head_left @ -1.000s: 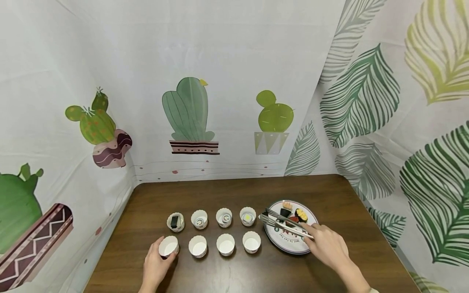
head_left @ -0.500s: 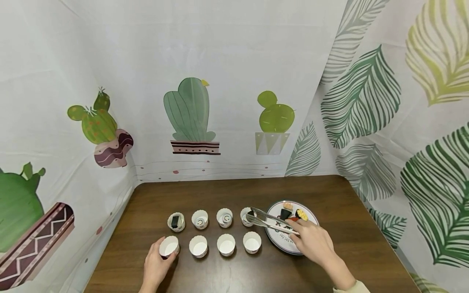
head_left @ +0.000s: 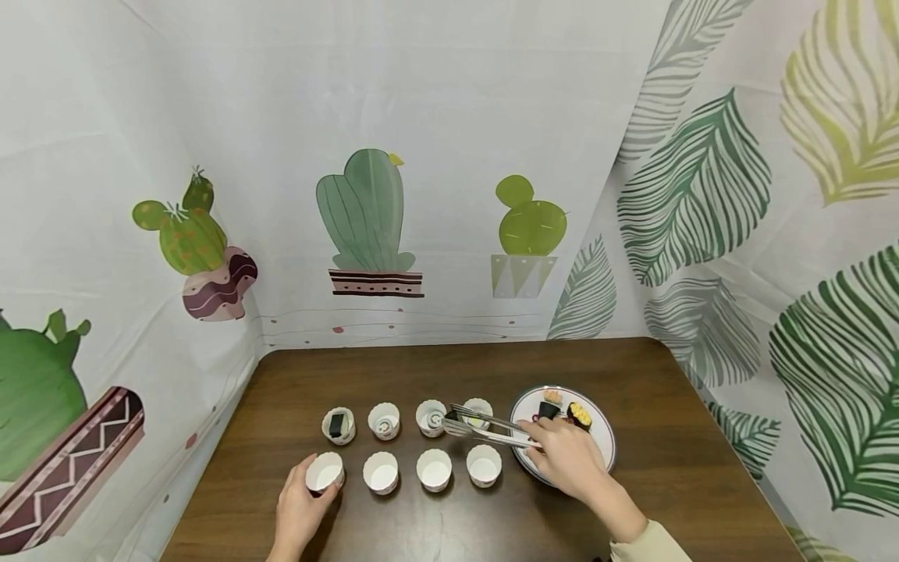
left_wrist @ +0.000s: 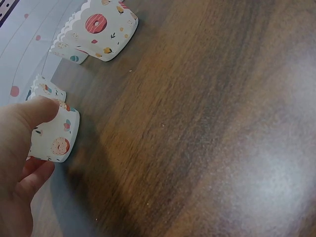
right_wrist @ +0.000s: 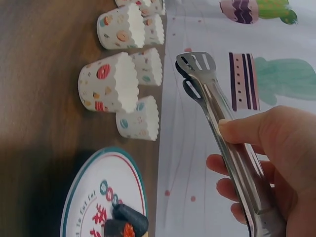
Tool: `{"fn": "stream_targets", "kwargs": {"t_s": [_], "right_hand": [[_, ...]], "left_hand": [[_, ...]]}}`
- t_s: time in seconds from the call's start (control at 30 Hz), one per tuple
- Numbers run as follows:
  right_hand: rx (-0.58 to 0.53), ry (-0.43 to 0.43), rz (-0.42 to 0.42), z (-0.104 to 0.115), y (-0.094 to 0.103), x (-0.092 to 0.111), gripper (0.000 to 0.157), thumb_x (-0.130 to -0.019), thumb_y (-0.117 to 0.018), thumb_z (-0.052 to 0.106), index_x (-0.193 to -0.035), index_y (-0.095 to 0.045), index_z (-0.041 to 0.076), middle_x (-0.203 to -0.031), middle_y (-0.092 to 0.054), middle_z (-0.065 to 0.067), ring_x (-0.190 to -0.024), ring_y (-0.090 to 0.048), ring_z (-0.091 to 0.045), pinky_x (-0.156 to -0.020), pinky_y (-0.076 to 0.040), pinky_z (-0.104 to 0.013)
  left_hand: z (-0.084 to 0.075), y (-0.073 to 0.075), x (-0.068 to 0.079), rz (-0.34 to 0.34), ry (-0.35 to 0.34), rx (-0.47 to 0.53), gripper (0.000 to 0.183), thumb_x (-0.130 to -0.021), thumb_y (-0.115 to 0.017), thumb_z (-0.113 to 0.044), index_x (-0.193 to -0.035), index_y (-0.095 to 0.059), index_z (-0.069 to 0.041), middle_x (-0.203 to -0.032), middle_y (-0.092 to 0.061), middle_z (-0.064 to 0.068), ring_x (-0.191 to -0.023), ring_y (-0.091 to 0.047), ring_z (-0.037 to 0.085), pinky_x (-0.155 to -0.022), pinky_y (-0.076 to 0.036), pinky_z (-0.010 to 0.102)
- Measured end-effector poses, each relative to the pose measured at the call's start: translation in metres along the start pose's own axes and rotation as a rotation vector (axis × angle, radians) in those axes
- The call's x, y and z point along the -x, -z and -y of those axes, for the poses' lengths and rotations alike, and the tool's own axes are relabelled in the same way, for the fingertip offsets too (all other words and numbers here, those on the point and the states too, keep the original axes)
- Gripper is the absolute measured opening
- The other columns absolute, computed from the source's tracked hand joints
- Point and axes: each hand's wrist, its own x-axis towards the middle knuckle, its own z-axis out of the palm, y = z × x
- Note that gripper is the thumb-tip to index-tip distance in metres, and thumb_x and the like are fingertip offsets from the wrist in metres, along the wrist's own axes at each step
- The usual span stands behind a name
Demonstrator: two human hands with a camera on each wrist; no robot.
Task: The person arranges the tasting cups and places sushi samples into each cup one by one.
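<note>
My left hand (head_left: 300, 499) holds the leftmost front paper baking cup (head_left: 325, 471), thumb on one side and fingers on the other. In the left wrist view that cup (left_wrist: 61, 133) shows printed doughnuts. My right hand (head_left: 570, 459) grips metal tongs (head_left: 500, 439) that reach left over the back row of cups. A small dark piece (head_left: 451, 417) shows at the tong tips, beside the third back cup (head_left: 430, 414); its kind is unclear. In the right wrist view, thumb and fingers squeeze the tongs (right_wrist: 232, 153) nearly closed.
A round plate (head_left: 602, 449) with several sushi pieces (head_left: 579, 415) stands at right. Back cups hold pieces, including a black-banded one (head_left: 337, 425) at far left. Three more white front cups (head_left: 381, 473) line up beside the held one. Behind the wooden table (head_left: 449, 531) hangs a printed cloth.
My right hand has carried the tongs and dark piece leftward from the plate's left edge, across the rightmost back cup, toward the third. My left hand stays on its cup.
</note>
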Motion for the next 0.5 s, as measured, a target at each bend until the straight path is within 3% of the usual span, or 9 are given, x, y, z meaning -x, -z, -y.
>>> {"fn": "stream_targets", "kwargs": {"t_s": [0.27,0.5], "right_hand": [[-0.020,0.040,0.042,0.016,-0.007,-0.011,0.036,-0.068,-0.074,0.026,-0.104,-0.068,0.020,-0.081,-0.064,0.006,-0.069,-0.058,-0.012,-0.051,-0.042,-0.025],[-0.039,0.068,0.044,0.032,-0.014,-0.023,0.033,-0.071,-0.069,0.024,-0.103,-0.069,0.022,-0.081,-0.064,0.006,-0.067,-0.059,-0.014,-0.050,-0.043,-0.028]], "left_hand": [[0.000,0.000,0.000,-0.011,-0.018,0.005,0.065,-0.057,-0.083,-0.010,-0.115,-0.056,0.001,-0.104,-0.061,0.021,-0.093,-0.060,0.039,-0.075,-0.044,0.052],[0.001,0.000,0.000,-0.023,-0.024,0.000,0.064,-0.056,-0.083,-0.011,-0.114,-0.057,0.000,-0.103,-0.061,0.020,-0.092,-0.060,0.039,-0.074,-0.044,0.051]]}}
